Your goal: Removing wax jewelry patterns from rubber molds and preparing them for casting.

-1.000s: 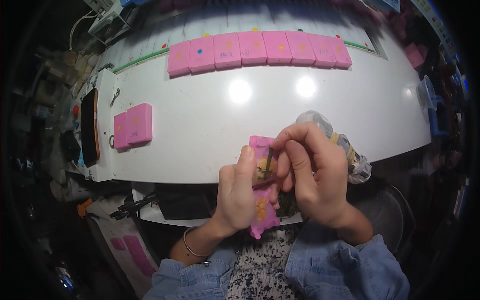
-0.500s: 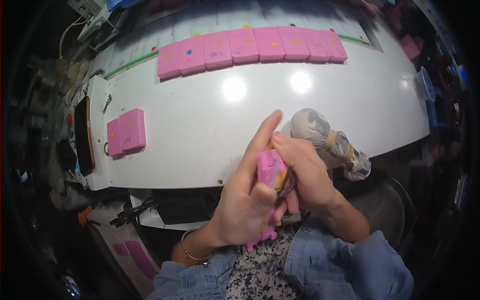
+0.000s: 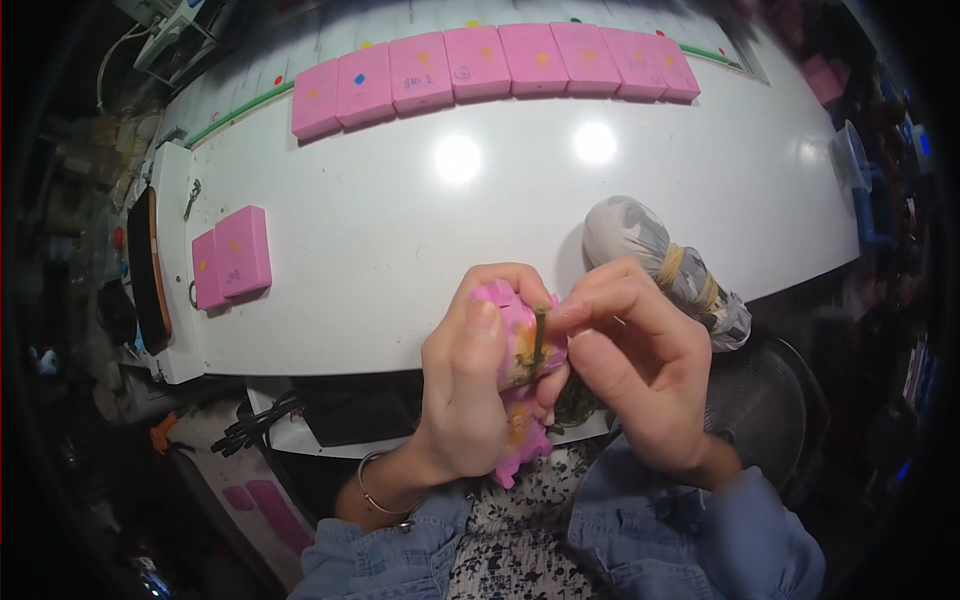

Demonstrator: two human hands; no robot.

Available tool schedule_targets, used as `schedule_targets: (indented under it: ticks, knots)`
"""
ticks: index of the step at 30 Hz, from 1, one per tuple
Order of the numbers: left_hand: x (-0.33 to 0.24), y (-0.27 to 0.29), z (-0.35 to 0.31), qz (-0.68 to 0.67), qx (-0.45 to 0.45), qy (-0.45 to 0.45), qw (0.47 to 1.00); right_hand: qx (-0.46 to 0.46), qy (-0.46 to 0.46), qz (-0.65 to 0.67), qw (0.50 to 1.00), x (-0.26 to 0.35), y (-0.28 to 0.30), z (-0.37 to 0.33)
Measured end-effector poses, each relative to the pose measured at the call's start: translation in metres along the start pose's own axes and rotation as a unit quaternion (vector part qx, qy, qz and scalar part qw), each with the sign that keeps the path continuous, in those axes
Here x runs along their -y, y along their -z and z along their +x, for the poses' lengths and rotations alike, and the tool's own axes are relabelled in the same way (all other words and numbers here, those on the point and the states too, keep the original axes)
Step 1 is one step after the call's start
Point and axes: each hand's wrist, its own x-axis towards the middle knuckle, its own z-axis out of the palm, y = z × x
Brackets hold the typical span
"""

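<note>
My left hand (image 3: 468,380) is wrapped round a pink, rubbery mould (image 3: 522,440) with yellow patches, bent and held over my lap in front of the table edge. An olive-green, stick-like piece (image 3: 540,335) stands up out of its opened face. My right hand (image 3: 640,350) has its index finger and thumb close together at the mould's right edge, beside the green stick; the contact itself is partly hidden. Below the hands, partly covered by them, lies a dark greenish heap (image 3: 574,402).
Several pink blocks (image 3: 480,65) stand in a row along the table's back, and two more pink blocks (image 3: 243,250) lie at the left. A grey cloth bundle (image 3: 645,245) tied with tan bands lies at the right. A phone (image 3: 150,270) leans at the left rim.
My hands were pressed together round the mould; now the right has drawn away to its edge with fingertips by the green stick. The left has closed over the mould's top.
</note>
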Motion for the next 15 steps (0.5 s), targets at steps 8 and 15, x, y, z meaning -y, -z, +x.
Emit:
schedule_targets:
  ticks: [8, 15]
  knots:
    - [0.004, 0.007, 0.004, -0.017, 0.000, 0.009, 1.000, 0.013, -0.073, -0.011, 0.997, -0.002, 0.002, 0.005]
    - [0.000, 0.008, 0.003, -0.092, 0.004, 0.067, 0.993, 0.010, -0.071, -0.047, 0.996, 0.000, 0.000, 0.007]
